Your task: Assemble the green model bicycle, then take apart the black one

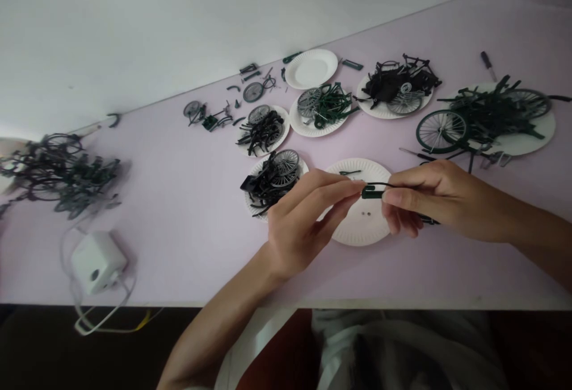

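Both hands meet in the centre right of the frame, over the pale lilac bench (179, 211). The left hand (308, 217), coming up from the lower middle, has thumb and forefinger pinched narrow on the left end of a small dark green plastic part (372, 192). The right hand (429, 199), reaching in from the right edge, has its fingers closed on the other end, where a thin black rod runs out of the part. The part hangs just above a round white paper plate (357, 232), clear of its surface. Two tiny grey beads (366, 213) lie on that plate below the part, and a thin green sliver (350, 172) lies near its upper rim. Just left of the left hand, a second paper plate (304, 166) carries black pieces and a grey spoked wheel (286, 163). Higher up, a row of plates runs towards the right: one with black pieces (263, 130), one with green pieces (326, 107), a bare white plate (311, 69) above them, and one heaped with black frames (395, 83). At the far right a larger plate (543, 133) holds dark green frames, with a big green spoked wheel (441, 130) at its left rim. A black-handled screwdriver (488, 65) lies above it. At the lower left stands a white box with a cable (96, 262), and above it is a blurred heap of dark wheels and frames (58, 172).
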The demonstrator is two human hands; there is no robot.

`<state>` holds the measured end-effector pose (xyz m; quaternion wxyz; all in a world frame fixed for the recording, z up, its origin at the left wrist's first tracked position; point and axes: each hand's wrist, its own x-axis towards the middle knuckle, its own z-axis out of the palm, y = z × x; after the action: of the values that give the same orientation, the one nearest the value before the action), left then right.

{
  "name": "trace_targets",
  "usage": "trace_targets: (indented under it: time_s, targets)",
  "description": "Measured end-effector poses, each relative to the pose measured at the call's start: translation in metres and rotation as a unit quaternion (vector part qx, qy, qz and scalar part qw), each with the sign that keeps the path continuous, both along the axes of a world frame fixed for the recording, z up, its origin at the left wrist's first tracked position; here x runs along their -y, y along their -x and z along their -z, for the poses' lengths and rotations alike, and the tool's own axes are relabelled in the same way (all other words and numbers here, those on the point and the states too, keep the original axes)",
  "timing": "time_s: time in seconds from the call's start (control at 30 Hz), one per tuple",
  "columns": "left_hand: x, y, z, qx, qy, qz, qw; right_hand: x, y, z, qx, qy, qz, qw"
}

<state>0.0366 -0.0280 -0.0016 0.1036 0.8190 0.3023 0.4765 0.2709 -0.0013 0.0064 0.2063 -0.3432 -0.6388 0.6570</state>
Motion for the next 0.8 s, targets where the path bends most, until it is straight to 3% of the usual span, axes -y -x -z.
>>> trace_targets:
  time_s: [0.47, 0.8]
  targets:
    - [-0.003, 0.001, 0.011, 0.032, -0.006, -0.011, 0.999, 0.001, 0.002, -0.005, 0.011, -0.014, 0.02, 1.0]
    - [-0.004, 0.006, 0.0, -0.053, -0.058, 0.014, 0.997, 0.003, -0.001, -0.007, 0.0, 0.015, 0.003, 1.0]
